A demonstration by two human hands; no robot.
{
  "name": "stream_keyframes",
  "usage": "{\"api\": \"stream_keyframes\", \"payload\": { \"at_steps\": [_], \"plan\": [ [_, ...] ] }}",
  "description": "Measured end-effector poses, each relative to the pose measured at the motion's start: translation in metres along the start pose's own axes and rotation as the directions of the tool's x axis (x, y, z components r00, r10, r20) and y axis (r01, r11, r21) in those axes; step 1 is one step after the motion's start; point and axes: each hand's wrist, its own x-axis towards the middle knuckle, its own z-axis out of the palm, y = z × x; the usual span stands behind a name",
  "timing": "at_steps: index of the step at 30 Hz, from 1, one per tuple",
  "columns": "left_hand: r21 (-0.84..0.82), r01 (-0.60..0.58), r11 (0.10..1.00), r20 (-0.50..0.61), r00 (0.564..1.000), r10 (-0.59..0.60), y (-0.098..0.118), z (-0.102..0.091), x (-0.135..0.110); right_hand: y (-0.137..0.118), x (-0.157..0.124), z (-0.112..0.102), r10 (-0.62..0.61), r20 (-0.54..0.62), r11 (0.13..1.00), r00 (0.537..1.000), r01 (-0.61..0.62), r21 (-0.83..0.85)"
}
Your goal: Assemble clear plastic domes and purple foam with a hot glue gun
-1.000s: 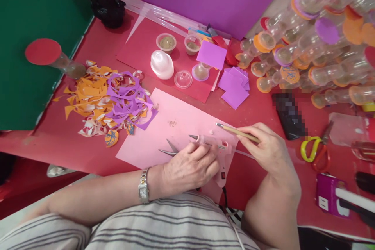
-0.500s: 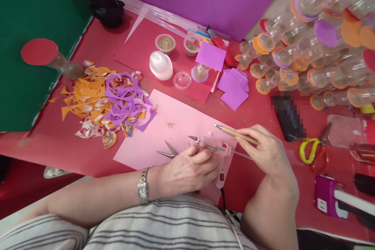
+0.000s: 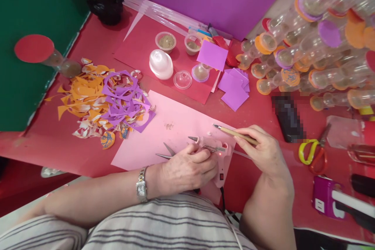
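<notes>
Now, brush [image 3: 238, 134] right, glue gun [image 3: 224, 155] left

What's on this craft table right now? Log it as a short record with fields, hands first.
Left hand: wrapped over pink glue gun, beside scissors
Right hand: pinches wooden stick, tip pointing left
Work surface: pink sheet on red table
Left of sheet: orange and purple scraps
Behind sheet: purple squares

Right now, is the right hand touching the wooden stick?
Touching. The head view shows the right hand pinching the wooden stick between thumb and fingers.
</notes>
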Motion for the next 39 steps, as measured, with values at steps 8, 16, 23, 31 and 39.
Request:
{"api": "stream_keyframes", "payload": {
  "at_steps": [8, 16, 23, 31, 39],
  "plan": [
    [-0.033, 0.012, 0.999, -0.007, 1.0, -0.012, 0.001, -0.001, 0.001, -0.004, -0.002, 0.004, 0.039, -0.033, 0.999, 0.999, -0.039, -0.015],
    [-0.041, 0.003, 0.999, -0.018, 1.0, -0.004, 0.0, -0.003, 0.001, -0.009, 0.001, 0.003, 0.087, -0.024, 0.996, 0.996, -0.088, -0.032],
    [-0.048, 0.016, 0.999, -0.026, 0.999, -0.018, 0.001, -0.001, 0.001, -0.008, 0.002, 0.003, 0.106, -0.048, 0.994, 0.993, -0.108, -0.025],
    [-0.049, 0.01, 0.999, -0.005, 1.0, -0.01, -0.001, -0.008, 0.002, -0.008, 0.004, 0.002, 0.04, -0.131, 0.999, 0.991, -0.035, 0.036],
    [-0.049, 0.027, 0.998, -0.003, 1.0, -0.028, -0.008, -0.028, -0.006, 0.004, 0.002, 0.006, -0.008, -0.178, 1.0, 0.984, 0.009, 0.005]
  ]
}}
